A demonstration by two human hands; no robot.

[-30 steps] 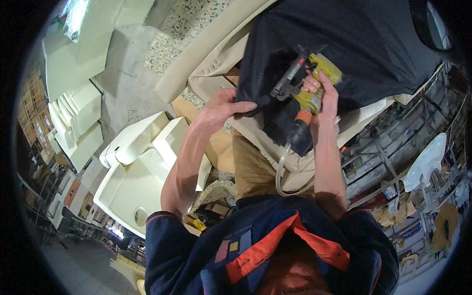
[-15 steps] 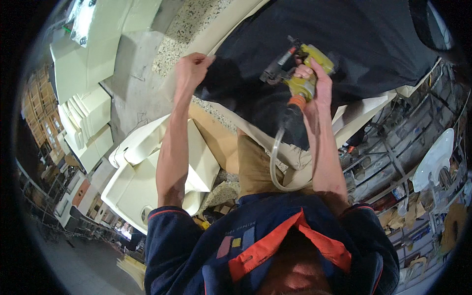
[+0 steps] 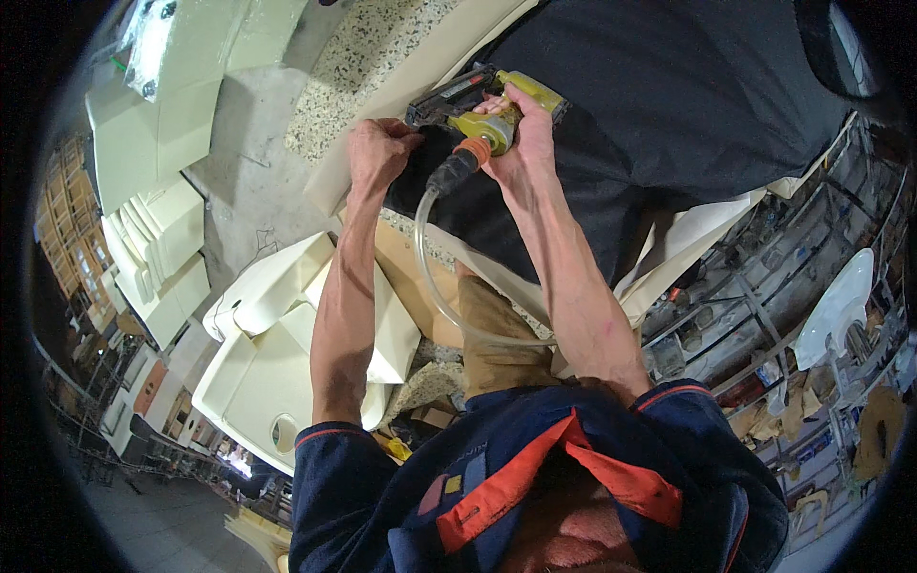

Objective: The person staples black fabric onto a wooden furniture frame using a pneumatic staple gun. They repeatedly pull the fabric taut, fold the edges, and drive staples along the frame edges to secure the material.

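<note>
Gripped in my right hand is a yellow and black pneumatic staple gun, its black nose pointing left. A clear air hose loops down from its orange and black fitting. Just left of the nose, my left hand is closed in a pinch at the left edge of a black fabric sheet. The fabric spreads over a large upholstered piece with a cream cover showing along its border. The staple gun's nose is close to my left fingertips; whether it touches the fabric I cannot tell.
Cream moulded parts stand at the lower left, with stacked foam-like panels beyond. A speckled foam block lies by the far left edge. At right are metal racks with mixed items and a white curved part.
My right hand has brought the staple gun left, close to my left hand. My left hand has shifted slightly and still pinches at the fabric edge.
</note>
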